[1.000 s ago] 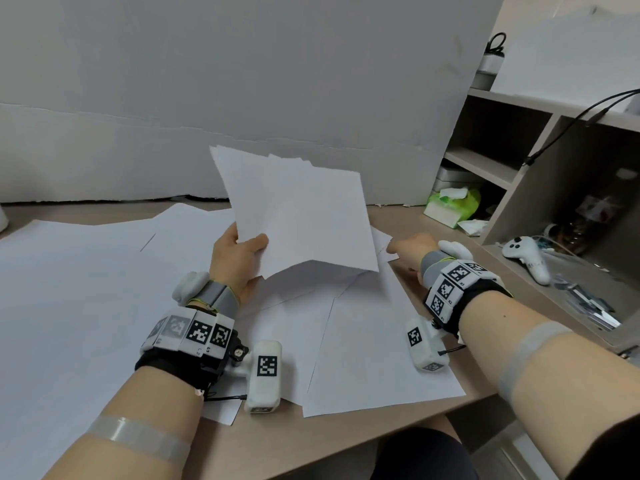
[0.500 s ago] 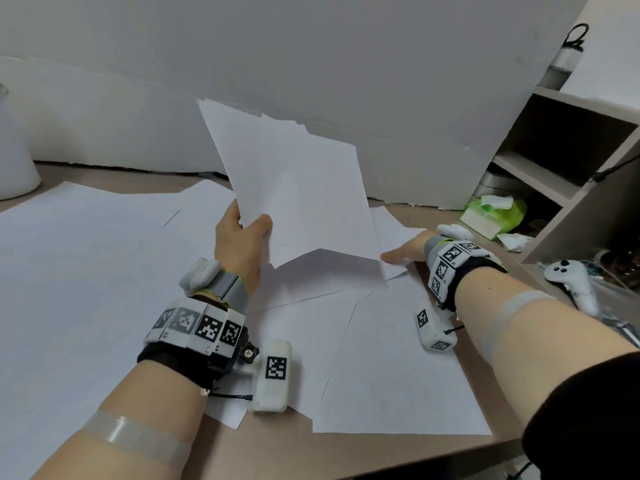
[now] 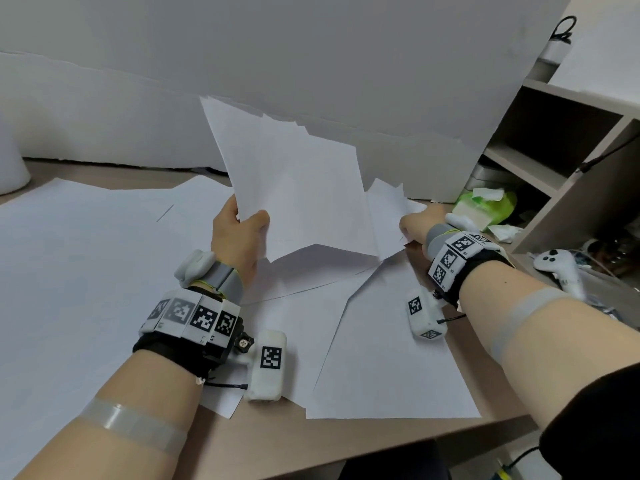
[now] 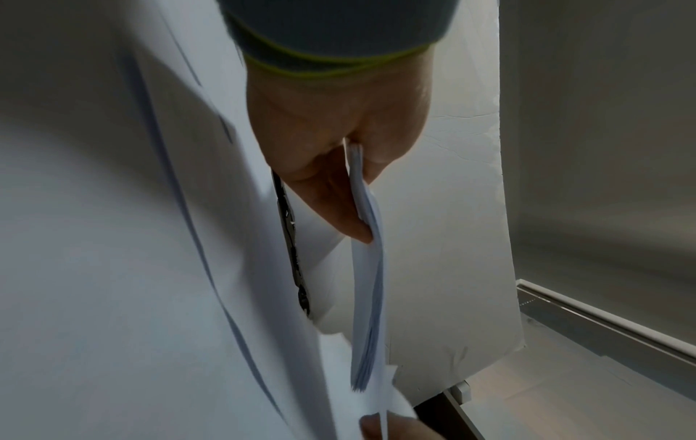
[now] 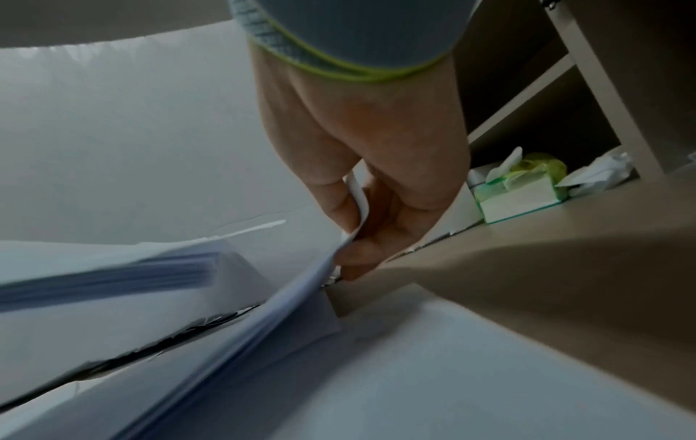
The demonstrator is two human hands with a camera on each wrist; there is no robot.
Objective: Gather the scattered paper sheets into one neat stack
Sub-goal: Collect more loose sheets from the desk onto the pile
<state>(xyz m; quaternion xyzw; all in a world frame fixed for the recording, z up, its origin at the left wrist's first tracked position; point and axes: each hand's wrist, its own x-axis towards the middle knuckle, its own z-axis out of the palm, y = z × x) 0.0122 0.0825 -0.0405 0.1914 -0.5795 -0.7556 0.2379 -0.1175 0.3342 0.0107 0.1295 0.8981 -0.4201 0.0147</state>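
A wooden desk [image 3: 363, 441] lay under loose sheets [image 3: 388, 358] of white paper, spread flat from its left side across to its front right edge, before a white board [image 3: 311, 57] standing at the back. A set of shelves [image 3: 568, 174] stood at the right, with a green tissue pack [image 3: 491, 207] at its foot and a white game controller [image 3: 557, 268] nearby. Above the desk, the person's left hand [image 3: 239, 237] held a bundle of papers [image 3: 294, 181] upright by its lower corner, thumb pressed on the front face and edges uneven. Just beside it, the right hand [image 3: 420, 223] pinched the edge of a raised sheet [image 3: 386, 209] between thumb and fingers [image 5: 357, 253], its far end lifted off the desk close to the bundle.
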